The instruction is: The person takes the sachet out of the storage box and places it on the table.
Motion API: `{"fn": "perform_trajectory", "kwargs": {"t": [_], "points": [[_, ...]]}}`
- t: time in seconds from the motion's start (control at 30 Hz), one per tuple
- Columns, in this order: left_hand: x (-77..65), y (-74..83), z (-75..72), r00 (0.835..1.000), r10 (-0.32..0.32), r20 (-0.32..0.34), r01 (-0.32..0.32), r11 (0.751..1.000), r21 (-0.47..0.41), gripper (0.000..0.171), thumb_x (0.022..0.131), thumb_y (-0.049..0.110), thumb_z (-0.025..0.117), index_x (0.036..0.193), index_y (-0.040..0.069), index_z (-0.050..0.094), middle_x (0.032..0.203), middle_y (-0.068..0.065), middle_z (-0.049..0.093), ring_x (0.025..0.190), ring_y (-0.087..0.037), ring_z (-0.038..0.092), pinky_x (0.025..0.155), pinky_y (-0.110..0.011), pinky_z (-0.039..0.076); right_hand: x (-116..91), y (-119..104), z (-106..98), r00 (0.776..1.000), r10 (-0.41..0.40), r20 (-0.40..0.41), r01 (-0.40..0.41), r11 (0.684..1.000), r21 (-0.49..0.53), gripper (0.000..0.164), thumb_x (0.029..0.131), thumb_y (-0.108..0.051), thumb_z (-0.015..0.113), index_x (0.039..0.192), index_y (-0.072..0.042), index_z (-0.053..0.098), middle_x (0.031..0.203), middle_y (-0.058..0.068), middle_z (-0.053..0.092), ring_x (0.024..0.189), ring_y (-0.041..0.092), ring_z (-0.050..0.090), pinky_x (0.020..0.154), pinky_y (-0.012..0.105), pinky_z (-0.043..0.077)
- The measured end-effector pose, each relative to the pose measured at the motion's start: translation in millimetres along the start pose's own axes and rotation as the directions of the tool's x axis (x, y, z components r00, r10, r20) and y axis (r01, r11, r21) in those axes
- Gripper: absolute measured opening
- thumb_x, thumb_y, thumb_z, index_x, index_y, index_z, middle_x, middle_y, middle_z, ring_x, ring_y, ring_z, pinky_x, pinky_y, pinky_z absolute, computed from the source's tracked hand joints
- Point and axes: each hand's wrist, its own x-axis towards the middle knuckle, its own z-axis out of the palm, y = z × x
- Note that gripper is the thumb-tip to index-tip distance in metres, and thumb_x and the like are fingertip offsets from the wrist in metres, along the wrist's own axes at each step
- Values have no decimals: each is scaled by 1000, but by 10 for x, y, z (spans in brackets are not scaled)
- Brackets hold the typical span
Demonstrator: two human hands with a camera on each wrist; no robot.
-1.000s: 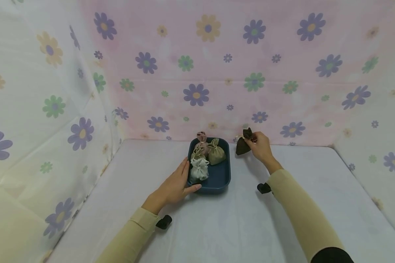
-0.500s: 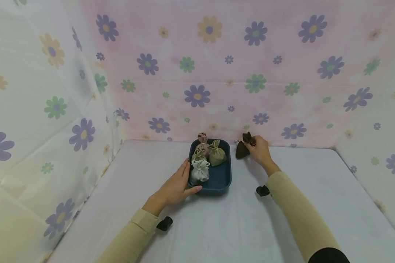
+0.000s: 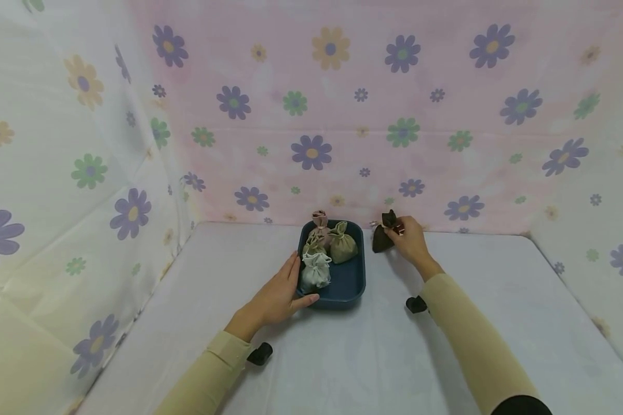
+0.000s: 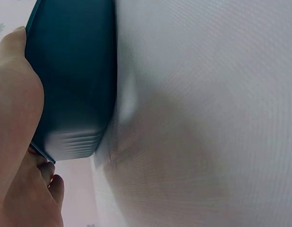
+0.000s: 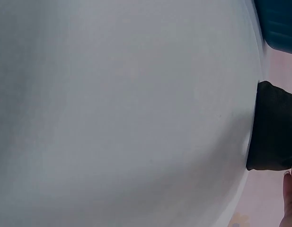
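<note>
A dark blue tray (image 3: 349, 280) holds several drawstring pouches: a shiny pale one (image 3: 315, 275) in front, an olive one (image 3: 344, 249), another greenish one partly hidden behind the pale one, and a pink one (image 3: 319, 230) at the back. My left hand (image 3: 274, 297) rests on its front left corner, fingers straight along the left wall and thumb (image 4: 12, 45) at the front rim. Right of the tray, my right hand (image 3: 412, 241) pinches a dark brown pouch (image 3: 382, 238) near its tied neck. In the right wrist view that pouch's base (image 5: 273, 130) is right at the table surface.
A white cloth covers the table (image 3: 342, 357). Close behind the tray stands a pink flowered backdrop (image 3: 270, 167), with flowered sheets on the left (image 3: 47, 242) and right sides. A black wrist strap piece (image 3: 260, 353) hangs below the left sleeve.
The dark brown pouch and right hand have come down slightly, to the table beside the tray. The left hand and tray hold their place; the head view has shifted a little.
</note>
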Motion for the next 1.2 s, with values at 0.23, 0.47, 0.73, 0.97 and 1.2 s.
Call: {"fn": "perform_trajectory", "kwargs": {"t": [0.23,0.47,0.73,0.97,1.2], "points": [[8,-11,9,1000,-1,0,1,1000,10,108,98,73,45,162,-2,3,171,-21,0,157,-29,8,124,-45,22,-46,0,-54,998,-54,-19,54,999,-2,38,97,-9,70,124,16,58,123,32,57,112,46,56,99,55,48],[5,-8,0,1000,4,-1,-4,1000,4,110,96,78,40,162,-2,2,171,-20,-1,157,-29,7,124,-45,22,-89,16,-113,996,-89,-26,89,996,-4,40,96,-9,72,124,16,59,121,32,58,110,47,57,97,56,49],[-4,9,-15,1000,2,19,-1,1000,-11,110,97,76,41,162,-2,0,171,-20,-3,158,-29,6,125,-45,21,-176,-3,-167,993,-118,-6,118,993,-8,44,96,-12,73,127,14,58,122,30,58,110,45,57,97,55,49],[-8,0,-8,1000,6,20,-6,1000,0,110,97,76,40,162,-3,0,171,-21,-3,157,-30,6,124,-45,21,-259,-61,-208,990,-141,16,142,990,-16,44,97,-13,72,129,12,58,122,29,58,110,45,57,96,56,49],[-10,-11,1,1000,13,8,-13,1000,-4,111,96,78,39,162,-2,0,171,-21,-1,157,-29,6,124,-45,21,-362,-164,-226,985,-167,53,167,986,-3,44,97,-14,72,130,11,57,122,27,59,113,43,57,99,57,49]]}}
